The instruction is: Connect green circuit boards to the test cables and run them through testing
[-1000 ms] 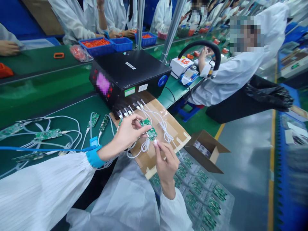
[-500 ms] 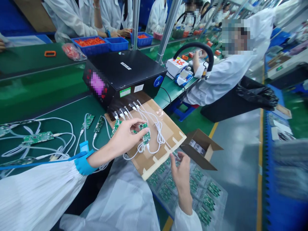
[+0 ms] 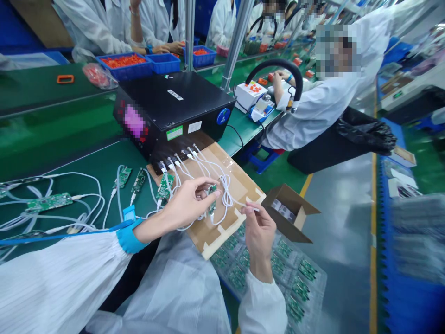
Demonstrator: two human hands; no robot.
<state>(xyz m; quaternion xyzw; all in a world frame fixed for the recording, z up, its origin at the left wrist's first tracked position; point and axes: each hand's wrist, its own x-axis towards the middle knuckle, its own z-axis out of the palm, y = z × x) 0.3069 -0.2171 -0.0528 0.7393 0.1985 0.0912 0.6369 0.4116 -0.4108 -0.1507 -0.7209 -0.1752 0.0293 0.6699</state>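
The left hand point(image 3: 189, 200) grips a green circuit board point(image 3: 212, 200) between thumb and fingers, above a cardboard sheet point(image 3: 243, 185); a white lead runs from the board's lower end. The right hand point(image 3: 259, 228) pinches a white cable point(image 3: 253, 208) near its tip, by the sheet's right edge. Behind, a black unit point(image 3: 174, 99) stands on the green tabletop point(image 3: 104, 162), cables plugged into its near side. Further cabled boards point(image 3: 50, 202) lie to the left.

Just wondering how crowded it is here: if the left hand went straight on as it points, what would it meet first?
Probably the looped white cable just beyond the fingertips of the left hand, though depth is unclear and it might pass above.
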